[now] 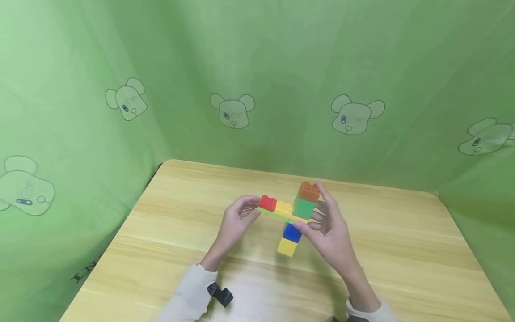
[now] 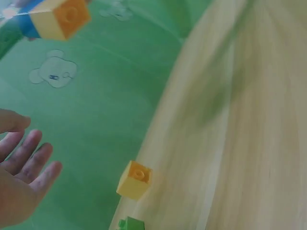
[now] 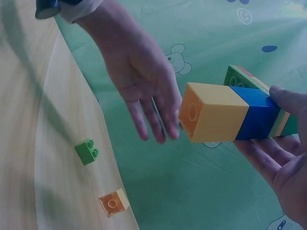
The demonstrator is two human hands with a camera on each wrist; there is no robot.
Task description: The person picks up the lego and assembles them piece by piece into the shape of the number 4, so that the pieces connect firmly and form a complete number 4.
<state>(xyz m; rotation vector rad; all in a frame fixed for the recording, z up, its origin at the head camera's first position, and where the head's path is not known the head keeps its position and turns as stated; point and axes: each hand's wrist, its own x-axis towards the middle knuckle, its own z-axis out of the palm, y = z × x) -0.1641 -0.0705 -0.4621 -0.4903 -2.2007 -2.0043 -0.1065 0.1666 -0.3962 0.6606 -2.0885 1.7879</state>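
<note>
My right hand (image 1: 334,241) grips a built toy brick assembly above the table, its thumb on the near side and fingers behind. A flat light-green plate (image 1: 277,215) carries a red brick (image 1: 267,203) at its left end and a yellow one (image 1: 284,207) beside it. At the right, a green brick (image 1: 303,209) bears an orange-brown brick (image 1: 309,192). A blue brick (image 1: 292,233) and a yellow brick (image 1: 287,247) hang below. My left hand (image 1: 235,223) is at the plate's left end; in the left wrist view its fingers are spread and relaxed, apart from the bricks.
The wood-grain table (image 1: 161,250) has a green curtain (image 1: 277,125) with printed bear heads behind and beside it. In the right wrist view, a loose green brick (image 3: 87,152) and a loose yellow brick (image 3: 114,202) lie near a table edge.
</note>
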